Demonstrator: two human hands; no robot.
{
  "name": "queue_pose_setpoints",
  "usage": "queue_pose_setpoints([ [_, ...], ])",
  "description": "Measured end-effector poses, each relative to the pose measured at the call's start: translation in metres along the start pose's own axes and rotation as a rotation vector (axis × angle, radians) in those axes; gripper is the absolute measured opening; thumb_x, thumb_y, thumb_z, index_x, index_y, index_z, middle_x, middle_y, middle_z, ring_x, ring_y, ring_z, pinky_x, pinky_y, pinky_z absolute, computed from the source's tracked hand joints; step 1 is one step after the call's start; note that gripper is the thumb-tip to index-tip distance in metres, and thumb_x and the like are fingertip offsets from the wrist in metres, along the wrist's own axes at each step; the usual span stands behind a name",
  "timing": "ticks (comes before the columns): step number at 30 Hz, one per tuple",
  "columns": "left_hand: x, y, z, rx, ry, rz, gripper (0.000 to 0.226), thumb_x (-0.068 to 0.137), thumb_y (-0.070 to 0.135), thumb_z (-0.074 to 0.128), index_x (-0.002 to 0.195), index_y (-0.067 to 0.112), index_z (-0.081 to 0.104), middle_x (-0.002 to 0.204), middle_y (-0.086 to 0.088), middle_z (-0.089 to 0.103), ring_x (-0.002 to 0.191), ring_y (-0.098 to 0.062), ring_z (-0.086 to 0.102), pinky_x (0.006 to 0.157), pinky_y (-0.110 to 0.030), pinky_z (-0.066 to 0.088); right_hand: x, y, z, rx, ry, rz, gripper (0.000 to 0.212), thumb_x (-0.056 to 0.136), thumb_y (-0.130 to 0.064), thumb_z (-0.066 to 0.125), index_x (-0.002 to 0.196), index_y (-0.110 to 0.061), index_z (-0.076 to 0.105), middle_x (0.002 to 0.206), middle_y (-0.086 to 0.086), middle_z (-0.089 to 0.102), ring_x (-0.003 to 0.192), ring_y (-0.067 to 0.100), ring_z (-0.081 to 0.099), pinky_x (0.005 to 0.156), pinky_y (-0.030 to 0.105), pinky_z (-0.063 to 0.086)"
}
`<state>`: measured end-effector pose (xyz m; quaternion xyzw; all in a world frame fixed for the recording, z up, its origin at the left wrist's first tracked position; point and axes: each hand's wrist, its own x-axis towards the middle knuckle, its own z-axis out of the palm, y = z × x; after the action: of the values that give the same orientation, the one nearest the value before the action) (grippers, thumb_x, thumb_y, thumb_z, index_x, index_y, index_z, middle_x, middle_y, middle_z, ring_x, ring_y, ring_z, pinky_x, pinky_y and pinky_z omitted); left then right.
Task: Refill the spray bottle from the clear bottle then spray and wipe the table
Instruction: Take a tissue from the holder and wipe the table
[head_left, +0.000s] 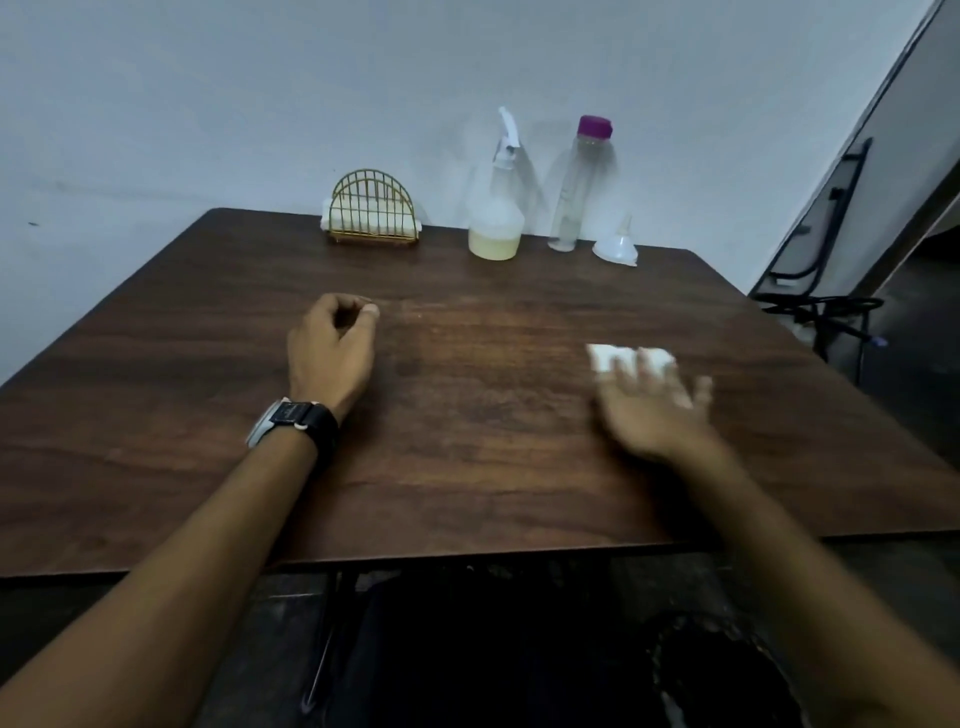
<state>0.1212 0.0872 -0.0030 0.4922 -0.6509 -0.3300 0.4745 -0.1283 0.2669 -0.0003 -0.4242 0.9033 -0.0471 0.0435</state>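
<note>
Here, right hand (652, 408) on tissue (605, 357).

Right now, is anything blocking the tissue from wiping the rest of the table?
Nothing visible in the middle. The right hand presses the tissue on the table; only the left hand rests to its left. The spray bottle, clear bottle, funnel and napkin holder stand along the far edge.

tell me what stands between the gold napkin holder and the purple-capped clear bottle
The spray bottle, with yellowish liquid low inside, stands between the napkin holder and the clear bottle; the head view shows it.
</note>
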Motion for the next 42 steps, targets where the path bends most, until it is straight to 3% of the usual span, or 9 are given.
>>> queue_pose_setpoints([
  [2, -0.003, 0.002, 0.000, 0.021, -0.017, -0.011, 0.023, 0.096, 0.035, 0.060, 0.106, 0.018, 0.071, 0.105, 0.003, 0.072, 0.101, -0.018, 0.064, 0.093, -0.035, 0.049, -0.016, -0.079, 0.012, 0.019, 0.054, -0.196, 0.047, 0.107, -0.050, 0.012, 0.150, -0.046, 0.030, 0.167, -0.009, 0.024, 0.157, 0.028, 0.009, 0.119, 0.070, 0.000],
  [5, -0.010, -0.001, -0.007, 0.029, -0.017, -0.042, 0.028, 0.097, 0.038, 0.058, 0.112, 0.018, 0.071, 0.110, -0.001, 0.073, 0.105, -0.020, 0.064, 0.096, -0.037, 0.049, -0.056, -0.184, 0.032, -0.009, -0.127, -0.425, 0.060, 0.107, -0.046, 0.013, 0.165, -0.031, 0.008, 0.174, -0.001, -0.008, 0.158, 0.031, -0.020, 0.116, 0.066, -0.023],
  [8, -0.023, 0.001, -0.020, -0.020, -0.032, -0.091, 0.032, 0.097, 0.040, 0.055, 0.115, 0.019, 0.070, 0.112, 0.004, 0.071, 0.109, -0.018, 0.063, 0.095, -0.035, 0.048, -0.073, -0.200, 0.036, 0.044, -0.177, -0.475, 0.062, 0.107, -0.044, 0.015, 0.166, -0.030, 0.002, 0.174, 0.000, -0.014, 0.157, 0.026, -0.026, 0.115, 0.059, -0.030],
  [14, -0.067, 0.013, -0.019, 0.210, -0.197, 0.102, 0.030, 0.102, 0.031, 0.052, 0.126, 0.016, 0.063, 0.125, -0.006, 0.068, 0.119, -0.026, 0.060, 0.094, -0.029, 0.040, -0.063, -0.066, 0.021, 0.002, -0.068, -0.340, 0.062, 0.101, -0.040, 0.007, 0.163, -0.040, 0.005, 0.173, -0.011, -0.003, 0.159, 0.023, -0.012, 0.122, 0.067, -0.006],
  [20, -0.075, 0.016, -0.006, 0.433, -0.334, 0.231, 0.044, 0.101, 0.032, 0.050, 0.138, 0.009, 0.051, 0.132, -0.021, 0.061, 0.120, -0.041, 0.056, 0.103, -0.043, 0.041, -0.042, 0.133, -0.008, 0.001, -0.102, 0.214, 0.058, 0.107, -0.052, 0.006, 0.163, -0.044, -0.003, 0.174, -0.010, -0.012, 0.160, 0.019, -0.012, 0.124, 0.061, -0.011],
  [24, -0.076, 0.018, -0.010, 0.363, -0.317, 0.189, 0.045, 0.102, 0.033, 0.049, 0.141, 0.010, 0.050, 0.136, -0.019, 0.060, 0.125, -0.039, 0.055, 0.102, -0.042, 0.042, -0.045, 0.140, -0.010, 0.017, -0.081, 0.300, 0.060, 0.108, -0.049, 0.008, 0.165, -0.036, 0.001, 0.174, -0.005, -0.010, 0.160, 0.023, -0.010, 0.126, 0.057, -0.008],
  [31, -0.079, 0.021, -0.018, 0.202, -0.264, 0.099, 0.043, 0.104, 0.040, 0.044, 0.140, 0.017, 0.051, 0.140, -0.013, 0.060, 0.131, -0.032, 0.053, 0.103, -0.041, 0.041, -0.090, -0.020, 0.027, 0.015, 0.018, -0.153, 0.061, 0.106, -0.041, 0.007, 0.165, -0.029, 0.003, 0.175, 0.002, -0.006, 0.159, 0.030, -0.013, 0.127, 0.058, 0.000],
  [36, -0.081, 0.023, -0.021, 0.179, -0.228, 0.076, 0.040, 0.105, 0.038, 0.045, 0.139, 0.020, 0.054, 0.138, -0.011, 0.061, 0.128, -0.032, 0.054, 0.104, -0.041, 0.039, -0.120, -0.134, 0.042, 0.130, -0.086, -0.450, 0.062, 0.108, -0.042, 0.023, 0.166, -0.023, 0.008, 0.174, 0.006, -0.012, 0.157, 0.030, -0.023, 0.124, 0.055, -0.015],
  [42, -0.081, 0.019, -0.019, 0.203, -0.229, 0.050, 0.041, 0.103, 0.045, 0.046, 0.137, 0.024, 0.054, 0.136, -0.010, 0.062, 0.126, -0.032, 0.056, 0.105, -0.045, 0.041, -0.102, -0.085, 0.032, 0.118, 0.007, -0.469, 0.055, 0.109, -0.042, 0.026, 0.163, -0.032, 0.021, 0.174, -0.001, 0.007, 0.160, 0.022, -0.005, 0.126, 0.057, -0.007],
])
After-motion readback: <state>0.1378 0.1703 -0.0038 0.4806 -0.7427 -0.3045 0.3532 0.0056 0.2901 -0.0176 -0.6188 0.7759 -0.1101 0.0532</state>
